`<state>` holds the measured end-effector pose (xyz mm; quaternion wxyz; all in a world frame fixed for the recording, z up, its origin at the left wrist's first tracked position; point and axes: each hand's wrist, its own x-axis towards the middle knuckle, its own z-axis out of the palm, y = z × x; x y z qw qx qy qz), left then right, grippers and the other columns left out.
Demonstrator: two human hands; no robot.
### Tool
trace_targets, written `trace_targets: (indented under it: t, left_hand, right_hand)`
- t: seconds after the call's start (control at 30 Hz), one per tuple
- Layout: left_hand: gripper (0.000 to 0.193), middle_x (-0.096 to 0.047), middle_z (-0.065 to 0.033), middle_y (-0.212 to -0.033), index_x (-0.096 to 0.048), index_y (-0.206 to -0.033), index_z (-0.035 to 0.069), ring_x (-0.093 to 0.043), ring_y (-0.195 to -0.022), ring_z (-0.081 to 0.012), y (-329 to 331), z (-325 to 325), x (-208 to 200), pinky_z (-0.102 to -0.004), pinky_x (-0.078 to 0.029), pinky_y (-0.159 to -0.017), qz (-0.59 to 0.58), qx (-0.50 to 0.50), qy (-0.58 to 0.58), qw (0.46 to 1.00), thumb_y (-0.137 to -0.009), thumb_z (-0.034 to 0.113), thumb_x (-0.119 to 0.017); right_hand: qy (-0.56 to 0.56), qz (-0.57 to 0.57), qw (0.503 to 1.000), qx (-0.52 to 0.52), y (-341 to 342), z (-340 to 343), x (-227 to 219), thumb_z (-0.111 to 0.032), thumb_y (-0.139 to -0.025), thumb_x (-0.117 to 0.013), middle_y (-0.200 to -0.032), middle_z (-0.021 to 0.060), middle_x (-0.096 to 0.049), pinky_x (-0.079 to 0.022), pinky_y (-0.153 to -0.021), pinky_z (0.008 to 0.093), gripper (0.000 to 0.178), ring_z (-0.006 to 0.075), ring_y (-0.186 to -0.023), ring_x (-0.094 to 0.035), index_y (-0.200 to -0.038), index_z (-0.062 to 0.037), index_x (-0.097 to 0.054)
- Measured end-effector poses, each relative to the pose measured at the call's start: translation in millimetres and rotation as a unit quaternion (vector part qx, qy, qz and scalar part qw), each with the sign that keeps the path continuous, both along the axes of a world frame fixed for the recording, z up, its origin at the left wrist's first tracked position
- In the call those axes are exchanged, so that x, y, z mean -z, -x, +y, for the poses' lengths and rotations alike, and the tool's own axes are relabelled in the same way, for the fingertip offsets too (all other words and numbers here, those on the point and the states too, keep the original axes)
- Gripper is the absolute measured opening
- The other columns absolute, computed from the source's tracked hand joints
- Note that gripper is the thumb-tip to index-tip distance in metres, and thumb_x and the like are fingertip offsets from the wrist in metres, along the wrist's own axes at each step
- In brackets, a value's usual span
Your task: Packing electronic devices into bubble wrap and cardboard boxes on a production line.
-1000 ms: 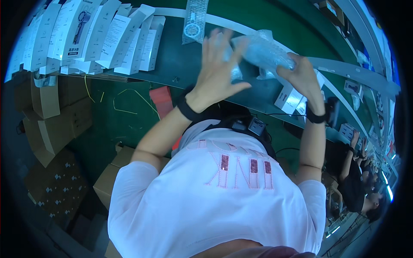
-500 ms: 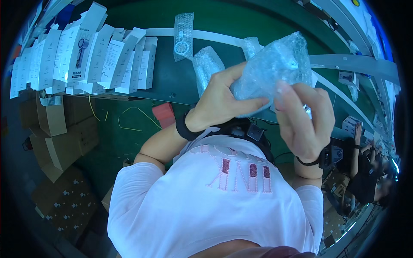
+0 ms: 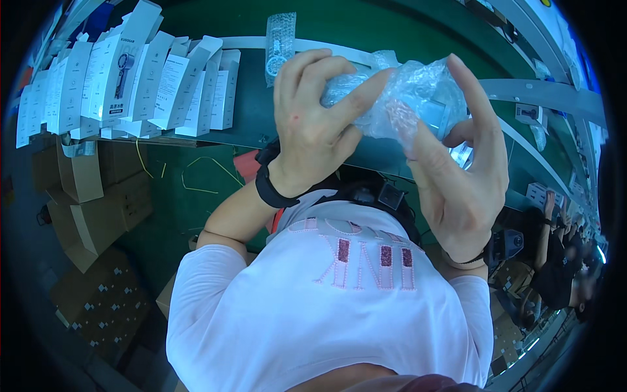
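In front of my chest, above the bench edge, I hold a crumpled clear bubble-wrap bag (image 3: 428,88) with both hands. My left hand (image 3: 313,114) closes on its left end, with index finger and thumb either side of the plastic. At the right end, my right hand (image 3: 460,176) grips the bag between thumb and fingers. A pale, squarish shape shows through the plastic, too blurred to name. Something shiny glints by my right fingers; I cannot tell if it is held. Beyond my left fingertips lies a bubble-wrapped handheld fan (image 3: 281,49) on the green bench.
A row of open white product boxes (image 3: 130,78) stands along the bench at left. Below are open cardboard cartons (image 3: 91,215) and a red object (image 3: 246,164). A white rail (image 3: 542,91) crosses at right. Another person (image 3: 555,268) works at far right.
My left hand has risen and turned, its fingers now over the left end of the bag. The bag has been bunched lower and narrower, and my right fingers have spread up around it.
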<state>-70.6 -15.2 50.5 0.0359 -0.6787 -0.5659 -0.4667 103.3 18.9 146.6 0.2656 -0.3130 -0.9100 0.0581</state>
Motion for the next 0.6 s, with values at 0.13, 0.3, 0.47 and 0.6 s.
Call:
trace_targets:
  t: [0.13,0.3,0.47,0.6]
  left_hand:
    - [0.057,-0.052,-0.0058,-0.097,-0.069,-0.109,0.025,-0.048,-0.101,-0.0295,1.4,-2.1,-3.7,-0.0424,-0.039,-0.086,0.035,-0.036,-0.038,0.998,-0.056,0.004,-0.062]
    - [0.057,-0.053,-0.0075,-0.1,-0.068,-0.111,0.023,-0.049,-0.102,-0.0293,7.2,-8.1,-1.9,-0.0419,-0.04,-0.085,0.023,-0.041,0.01,0.999,-0.057,0.004,-0.064]
    - [0.032,-0.064,-0.0097,-0.087,-0.06,-0.105,-0.004,-0.064,-0.072,-0.0231,43.9,-53.5,75.9,-0.0362,-0.052,-0.069,-0.467,-0.096,0.238,0.846,-0.079,0.013,-0.067]
    - [0.027,-0.067,-0.0077,-0.09,-0.062,-0.105,-0.003,-0.064,-0.077,-0.0138,70.6,-109.5,165.2,-0.0312,-0.052,-0.07,-0.769,-0.091,0.353,0.526,-0.087,0.017,-0.059]
  right_hand:
    - [0.008,0.015,1.0,-0.009,-2.0,-4.7,0.6,-0.011,-0.076,-0.07,-0.129,0.0192,-0.054,-0.044,-0.06,0.023,0.02,0.0136,-0.064,-0.047,-0.096,-0.0114,-0.072]
    - [0.005,0.026,0.999,-0.044,1.4,5.0,14.7,-0.014,-0.081,-0.068,-0.128,0.0189,-0.055,-0.046,-0.064,0.0228,0.023,0.0129,-0.067,-0.051,-0.103,-0.0096,-0.07]
    - [0.328,0.157,0.923,0.128,-11.0,57.4,80.5,-0.024,-0.088,-0.065,-0.114,0.0135,-0.061,-0.048,-0.073,0.0271,0.052,0.0145,-0.085,-0.06,-0.13,0.0018,-0.05]
    - [0.656,0.009,0.751,0.075,8.4,78.6,193.9,-0.049,-0.082,-0.066,-0.125,0.016,-0.056,-0.039,-0.097,0.0344,0.081,0.0235,-0.112,-0.054,-0.136,0.0049,-0.04]
